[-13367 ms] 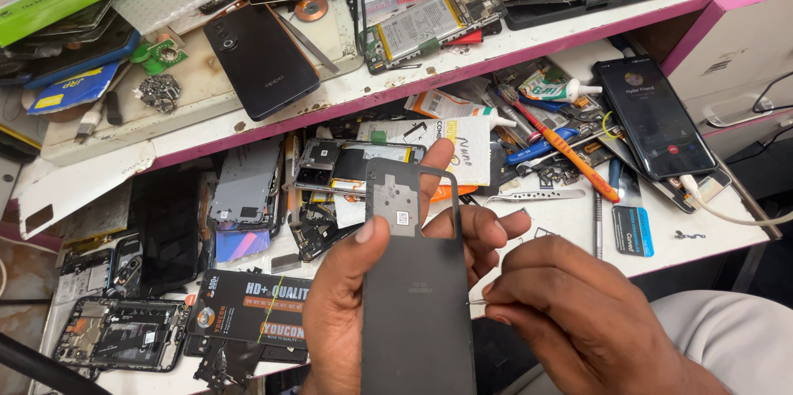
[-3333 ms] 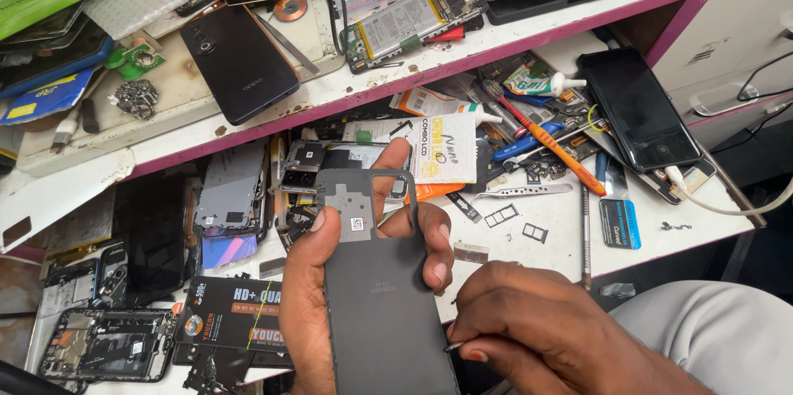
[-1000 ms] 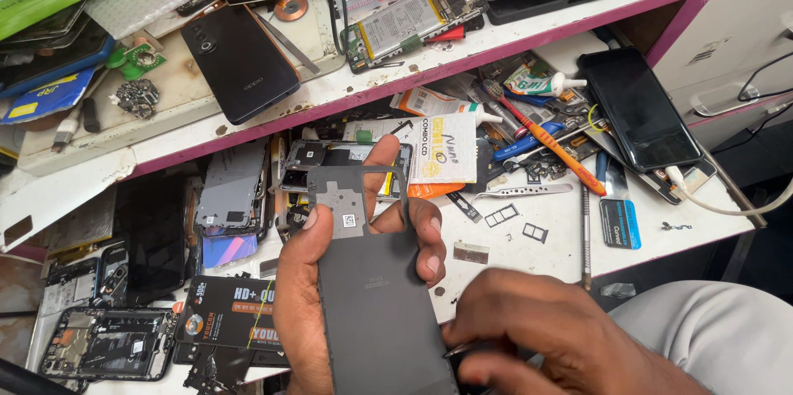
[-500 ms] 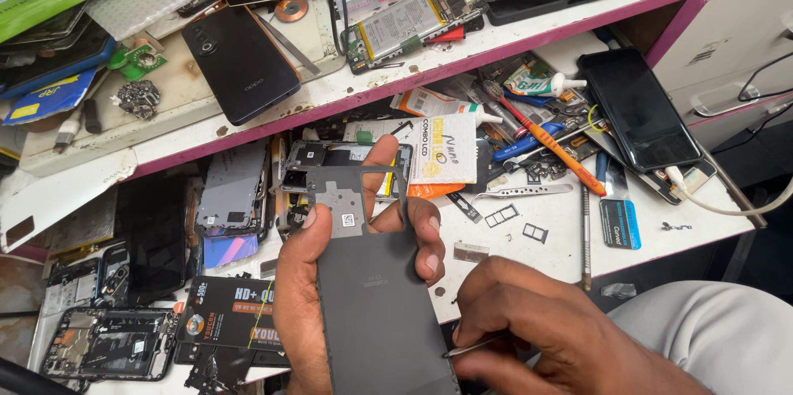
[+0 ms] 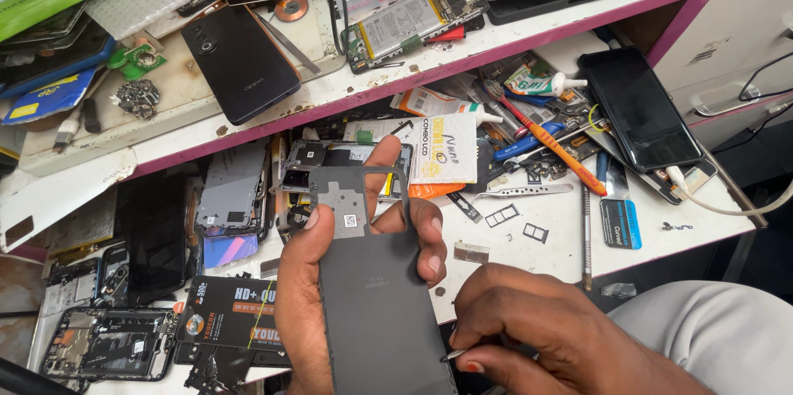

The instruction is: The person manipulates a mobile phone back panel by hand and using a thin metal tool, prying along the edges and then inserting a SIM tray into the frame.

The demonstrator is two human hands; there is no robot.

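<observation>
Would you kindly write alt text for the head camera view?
A left hand holds a grey phone back cover upright while the right hand pinches a thin metal tool at its lower edge, above a white workbench littered with phone parts and tools.

The phone back cover (image 5: 376, 296) lies in the left hand (image 5: 310, 296), the right hand (image 5: 553, 341) beside it, above the worktable (image 5: 562, 238).
</observation>
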